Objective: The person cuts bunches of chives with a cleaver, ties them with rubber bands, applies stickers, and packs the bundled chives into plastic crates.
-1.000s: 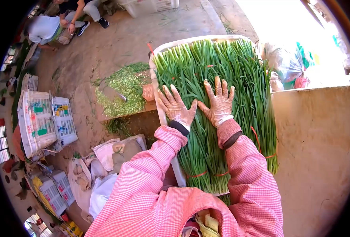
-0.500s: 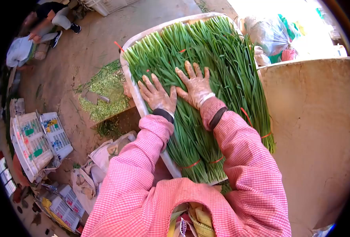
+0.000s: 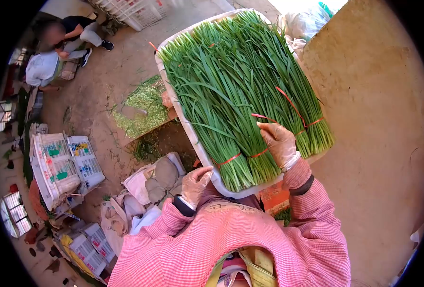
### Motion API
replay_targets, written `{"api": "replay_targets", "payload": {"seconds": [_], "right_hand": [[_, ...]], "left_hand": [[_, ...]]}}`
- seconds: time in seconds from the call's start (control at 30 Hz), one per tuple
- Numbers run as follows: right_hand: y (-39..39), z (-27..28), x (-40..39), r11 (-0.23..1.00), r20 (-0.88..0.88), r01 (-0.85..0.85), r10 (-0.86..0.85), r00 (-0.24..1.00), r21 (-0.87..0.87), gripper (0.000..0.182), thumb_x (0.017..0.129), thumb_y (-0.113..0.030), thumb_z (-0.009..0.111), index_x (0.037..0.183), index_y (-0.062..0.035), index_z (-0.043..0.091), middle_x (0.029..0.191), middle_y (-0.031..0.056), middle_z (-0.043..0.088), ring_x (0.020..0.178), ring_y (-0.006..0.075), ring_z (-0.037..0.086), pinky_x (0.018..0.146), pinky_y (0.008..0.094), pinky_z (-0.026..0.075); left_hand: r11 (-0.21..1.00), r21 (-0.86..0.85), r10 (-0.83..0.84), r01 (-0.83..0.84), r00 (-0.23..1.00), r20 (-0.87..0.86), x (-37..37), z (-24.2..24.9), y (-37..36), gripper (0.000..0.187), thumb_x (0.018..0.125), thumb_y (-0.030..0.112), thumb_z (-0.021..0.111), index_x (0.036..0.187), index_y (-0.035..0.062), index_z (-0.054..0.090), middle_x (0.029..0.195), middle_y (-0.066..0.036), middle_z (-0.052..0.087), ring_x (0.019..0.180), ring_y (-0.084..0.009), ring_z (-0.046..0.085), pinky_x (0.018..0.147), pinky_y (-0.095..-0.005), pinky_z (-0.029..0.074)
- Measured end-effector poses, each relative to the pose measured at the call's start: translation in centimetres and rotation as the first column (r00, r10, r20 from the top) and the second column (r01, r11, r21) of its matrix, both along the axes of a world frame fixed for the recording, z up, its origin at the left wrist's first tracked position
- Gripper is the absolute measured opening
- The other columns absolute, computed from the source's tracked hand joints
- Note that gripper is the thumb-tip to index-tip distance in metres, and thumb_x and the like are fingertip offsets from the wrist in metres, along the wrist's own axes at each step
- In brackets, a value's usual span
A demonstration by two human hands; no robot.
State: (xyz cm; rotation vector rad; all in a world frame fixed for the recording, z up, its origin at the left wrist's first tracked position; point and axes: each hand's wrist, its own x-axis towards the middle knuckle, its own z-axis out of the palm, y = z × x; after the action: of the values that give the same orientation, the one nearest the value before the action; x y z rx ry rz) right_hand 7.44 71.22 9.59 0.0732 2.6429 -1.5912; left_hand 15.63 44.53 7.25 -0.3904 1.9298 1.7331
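Observation:
A white plastic crate [image 3: 189, 125] in front of me is packed with bundles of long green garlic chives [image 3: 240, 91]. Red ties [image 3: 229, 160] bind the bundles near their pale cut ends. My right hand [image 3: 280, 146], in a thin clear glove, is over the near bundles with its fingers curled inward, close to a loose red tie end [image 3: 264, 117]. Whether it pinches that end is hidden. Beside the crate's near left corner is my left hand [image 3: 195, 185], also gloved, its fingers bent together by the rim; what they hold, if anything, does not show.
Left of the crate, plant trimmings [image 3: 142, 107] lie on a low board. Sacks [image 3: 157, 179] and printed white boxes [image 3: 59, 160] stand farther left. Another person [image 3: 80, 31] sits at the upper left. A tan board-like surface [image 3: 369, 143] fills the right side.
Both hands have left the middle of the chives, where they lay flat with fingers spread. My left moved to the near left corner, my right to the near bundles; both have curled. The view has shifted.

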Motion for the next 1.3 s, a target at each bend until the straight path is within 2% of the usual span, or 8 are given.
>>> {"api": "replay_targets", "payload": {"seconds": [0.2, 0.43, 0.63, 0.73, 0.8, 0.93, 1.23, 1.3], "right_hand": [[-3.1, -3.3, 3.0, 0.957, 0.009, -0.134, 0.136, 0.991, 0.257, 0.018, 0.08, -0.018, 0.057, 0.096, -0.0101, 0.062, 0.082, 0.0096, 0.061, 0.077, 0.0269, 0.059, 0.068, 0.0347, 0.047], [-5.8, -2.6, 7.1, 0.953, 0.153, -0.221, 0.192, 0.969, 0.206, 0.022, 0.082, -0.021, 0.055, 0.1, -0.0109, 0.062, 0.085, 0.0114, 0.061, 0.079, 0.0282, 0.058, 0.07, 0.0356, 0.046], [-9.5, 0.7, 14.4, 0.685, 0.165, -0.486, 0.654, 0.738, -0.542, 0.047, 0.089, -0.031, 0.047, 0.128, -0.0062, 0.04, 0.126, 0.0156, 0.045, 0.118, 0.0241, 0.042, 0.099, 0.0311, 0.032], [-11.5, -0.4, 17.5, 0.474, -0.061, -0.619, 0.761, 0.645, -0.626, 0.053, 0.092, -0.037, 0.037, 0.133, -0.0042, 0.03, 0.136, 0.0165, 0.033, 0.127, 0.0265, 0.029, 0.104, 0.0345, 0.023], [-12.7, -0.8, 17.7, 0.461, -0.081, -0.653, 0.778, 0.623, -0.601, 0.057, 0.092, -0.039, 0.036, 0.134, -0.003, 0.027, 0.138, 0.017, 0.03, 0.127, 0.027, 0.029, 0.105, 0.0346, 0.022], [-15.5, 1.5, 16.8, 0.565, 0.167, -0.513, 0.76, 0.627, -0.646, 0.06, 0.091, -0.042, 0.036, 0.135, -0.0018, 0.025, 0.138, 0.0194, 0.028, 0.127, 0.0272, 0.03, 0.105, 0.0326, 0.022], [-17.6, 3.5, 17.5, 0.486, 0.1, -0.707, 0.853, 0.513, -0.515, 0.064, 0.089, -0.043, 0.036, 0.134, 0.0006, 0.024, 0.136, 0.0235, 0.027, 0.129, 0.0308, 0.026, 0.107, 0.0356, 0.019], [-19.0, 5.1, 18.1, 0.82, 0.25, -0.433, 0.539, 0.804, -0.375, 0.062, 0.09, -0.039, 0.037, 0.134, 0.0028, 0.023, 0.134, 0.0278, 0.027, 0.128, 0.0345, 0.025, 0.106, 0.0378, 0.02]], "left_hand": [[0.777, -0.593, -0.575, 0.211, 0.621, -0.533, -2.1, -0.4, 2.7, 0.033, 0.081, 0.019, 0.055, 0.11, 0.0023, 0.056, 0.113, -0.013, 0.054, 0.107, -0.028, 0.051, 0.091, -0.0362, 0.04], [0.222, -0.934, -0.947, 0.28, 0.292, -0.137, -11.1, -6.0, 5.6, 0.049, 0.085, 0.04, 0.04, 0.122, 0.0082, 0.046, 0.134, -0.012, 0.035, 0.132, -0.0283, 0.015, 0.104, -0.0538, 0.006], [0.684, -0.654, -0.719, 0.323, 0.448, -0.531, -5.5, -0.5, -0.7, 0.053, 0.076, 0.025, 0.061, 0.123, 0.0073, 0.045, 0.123, -0.013, 0.048, 0.119, -0.0285, 0.039, 0.103, -0.0407, 0.023], [0.467, -0.4, -0.821, 0.789, 0.22, -0.526, 3.9, -7.4, -9.0, 0.058, 0.077, 0.033, 0.059, 0.124, 0.0028, 0.044, 0.116, -0.019, 0.052, 0.11, -0.0339, 0.047, 0.096, -0.0362, 0.034], [0.689, 0.2, -0.691, 0.697, 0.714, -0.109, 8.9, -13.8, -12.9, 0.058, 0.077, 0.035, 0.056, 0.125, 0.0026, 0.044, 0.115, -0.02, 0.052, 0.109, -0.0332, 0.048, 0.097, -0.0355, 0.035], [0.255, -0.566, -0.957, 0.784, 0.287, -0.033, 2.1, -3.0, -9.5, 0.042, 0.06, 0.018, 0.063, 0.101, 0.0102, 0.063, 0.1, -0.011, 0.061, 0.102, -0.0276, 0.053, 0.089, -0.0338, 0.04], [0.717, -0.518, -0.675, 0.466, 0.65, -0.35, -1.7, 3.5, -8.9, 0.03, 0.045, -0.002, 0.058, 0.073, 0.0071, 0.063, 0.079, -0.007, 0.062, 0.082, -0.0267, 0.057, 0.076, -0.0328, 0.045], [0.762, -0.471, -0.63, 0.444, 0.678, -0.378, -1.9, 2.9, -9.2, 0.029, 0.045, -0.002, 0.057, 0.073, 0.0072, 0.063, 0.079, -0.007, 0.062, 0.081, -0.0265, 0.057, 0.075, -0.0331, 0.045]]}}
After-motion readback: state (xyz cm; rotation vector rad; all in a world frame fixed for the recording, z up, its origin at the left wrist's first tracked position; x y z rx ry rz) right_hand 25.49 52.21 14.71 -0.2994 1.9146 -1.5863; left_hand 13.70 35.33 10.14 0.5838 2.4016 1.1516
